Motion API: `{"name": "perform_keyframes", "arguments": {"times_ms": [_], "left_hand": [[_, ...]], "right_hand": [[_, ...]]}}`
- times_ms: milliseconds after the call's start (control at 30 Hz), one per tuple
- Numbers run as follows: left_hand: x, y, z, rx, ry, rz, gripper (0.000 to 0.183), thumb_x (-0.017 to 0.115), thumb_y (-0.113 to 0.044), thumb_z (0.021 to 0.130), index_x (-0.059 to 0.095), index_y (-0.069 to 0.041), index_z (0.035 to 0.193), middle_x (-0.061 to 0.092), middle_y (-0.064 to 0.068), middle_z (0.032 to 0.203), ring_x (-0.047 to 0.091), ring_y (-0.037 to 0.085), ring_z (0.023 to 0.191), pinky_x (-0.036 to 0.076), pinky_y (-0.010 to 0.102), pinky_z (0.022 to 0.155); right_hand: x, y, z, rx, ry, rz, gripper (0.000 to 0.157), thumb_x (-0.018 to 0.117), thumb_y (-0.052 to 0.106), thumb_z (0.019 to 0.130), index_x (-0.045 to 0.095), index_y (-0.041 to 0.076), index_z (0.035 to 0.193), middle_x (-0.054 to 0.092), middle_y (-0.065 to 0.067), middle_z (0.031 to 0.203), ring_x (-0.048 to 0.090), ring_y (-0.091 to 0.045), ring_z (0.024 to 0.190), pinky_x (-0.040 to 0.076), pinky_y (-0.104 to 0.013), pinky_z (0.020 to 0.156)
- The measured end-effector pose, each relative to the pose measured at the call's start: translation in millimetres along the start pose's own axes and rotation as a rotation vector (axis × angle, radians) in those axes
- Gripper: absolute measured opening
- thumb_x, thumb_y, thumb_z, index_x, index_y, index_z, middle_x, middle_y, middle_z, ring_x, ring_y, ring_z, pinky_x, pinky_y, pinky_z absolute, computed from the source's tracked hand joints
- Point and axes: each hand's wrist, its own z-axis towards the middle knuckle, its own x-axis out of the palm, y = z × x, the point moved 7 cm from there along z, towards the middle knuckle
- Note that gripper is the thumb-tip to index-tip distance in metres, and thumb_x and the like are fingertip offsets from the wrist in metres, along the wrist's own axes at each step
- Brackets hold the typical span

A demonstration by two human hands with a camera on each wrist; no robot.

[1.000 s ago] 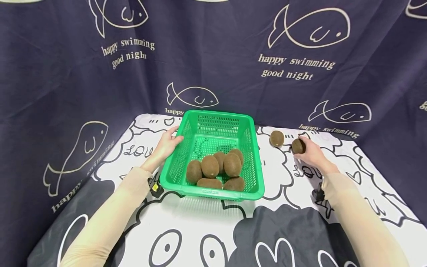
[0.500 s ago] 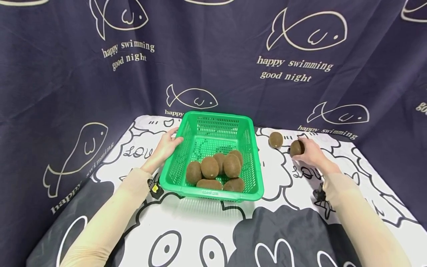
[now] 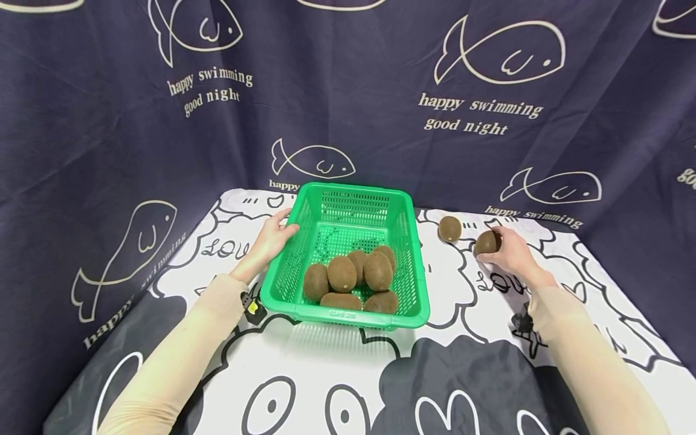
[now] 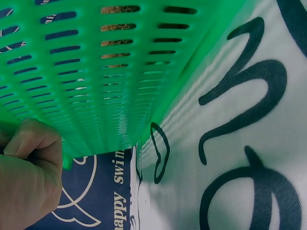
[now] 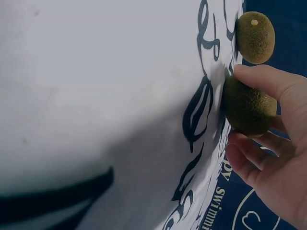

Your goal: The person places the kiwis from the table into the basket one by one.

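Observation:
A green plastic basket [image 3: 415,260] stands mid-table, with several brown kiwis [image 3: 342,273] gathered toward its near side. My left hand [image 3: 270,240] grips the left rim; in the left wrist view its curled fingers [image 4: 36,136] lie against the slotted wall. To the right of the basket, my right hand [image 3: 511,251] holds one kiwi [image 3: 487,242] at the table surface. Thumb and fingers sit around that kiwi [image 5: 249,106] in the right wrist view, hiding part of it. Another loose kiwi [image 3: 449,229] rests just left of it, apart from the hand.
A white tablecloth [image 3: 326,356] with black drawings covers the table. Dark blue fabric [image 3: 380,72] printed with fish hangs behind the table and at its sides. Small dark wrist devices [image 3: 252,307] show under both sleeves.
My right hand and its kiwi have shifted very slightly right over the last half second, and the kiwi looks a little turned. The left hand and basket stay put.

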Motion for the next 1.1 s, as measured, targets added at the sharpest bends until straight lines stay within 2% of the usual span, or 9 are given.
{"name": "perform_keyframes", "arguments": {"times_ms": [267, 533, 667, 800, 967, 1100], "left_hand": [[0.2, -1.6, -1.5, 0.002, -0.005, 0.014, 0.055, 0.046, -0.013, 0.091, 0.025, -0.007, 0.141, 0.057, 0.028, 0.113, 0.062, 0.036, 0.086, 0.058, 0.036, 0.065], [1.8, -11.6, -7.5, -0.020, 0.016, -0.019, 0.055, 0.045, -0.010, 0.091, 0.023, -0.004, 0.141, 0.053, 0.032, 0.116, 0.058, 0.044, 0.092, 0.056, 0.045, 0.072], [3.9, -20.7, -14.7, -0.027, 0.021, -0.013, 0.055, 0.044, -0.007, 0.091, 0.021, -0.001, 0.141, 0.052, 0.033, 0.117, 0.060, 0.041, 0.090, 0.052, 0.051, 0.078], [4.4, -25.2, -18.4, -0.024, 0.016, -0.002, 0.055, 0.044, -0.008, 0.091, 0.022, -0.001, 0.141, 0.052, 0.033, 0.117, 0.058, 0.042, 0.092, 0.052, 0.051, 0.080], [4.0, -26.1, -18.7, -0.011, 0.012, 0.014, 0.054, 0.044, -0.008, 0.091, 0.023, -0.001, 0.141, 0.053, 0.033, 0.116, 0.055, 0.047, 0.096, 0.054, 0.048, 0.076], [4.2, -25.0, -18.8, -0.018, 0.013, 0.010, 0.055, 0.044, -0.008, 0.091, 0.023, -0.001, 0.141, 0.053, 0.033, 0.115, 0.058, 0.044, 0.092, 0.054, 0.048, 0.076]], "right_hand": [[-3.0, 1, -2, -0.012, -0.035, 0.000, 0.079, 0.081, 0.023, 0.061, 0.044, -0.008, 0.123, 0.050, -0.030, 0.111, 0.047, -0.043, 0.098, 0.040, -0.056, 0.082], [-12.7, 11, -5, -0.020, -0.068, 0.023, 0.077, 0.081, 0.022, 0.062, 0.044, -0.009, 0.122, 0.049, -0.030, 0.115, 0.044, -0.043, 0.104, 0.037, -0.057, 0.087], [-19.6, 22, -6, -0.041, -0.090, 0.045, 0.076, 0.081, 0.020, 0.062, 0.045, -0.007, 0.122, 0.050, -0.028, 0.113, 0.047, -0.041, 0.099, 0.039, -0.055, 0.083], [-26.5, 35, -5, -0.086, -0.129, 0.059, 0.073, 0.082, 0.017, 0.060, 0.047, -0.006, 0.120, 0.052, -0.025, 0.109, 0.047, -0.037, 0.095, 0.040, -0.051, 0.081], [-35.7, 53, -3, -0.166, -0.195, 0.035, 0.068, 0.082, 0.014, 0.056, 0.051, -0.004, 0.114, 0.054, -0.019, 0.098, 0.048, -0.030, 0.084, 0.041, -0.041, 0.072], [-41.1, 67, -4, -0.186, -0.214, 0.040, 0.070, 0.081, 0.013, 0.057, 0.049, -0.005, 0.117, 0.053, -0.020, 0.102, 0.049, -0.027, 0.078, 0.040, -0.037, 0.068]]}}
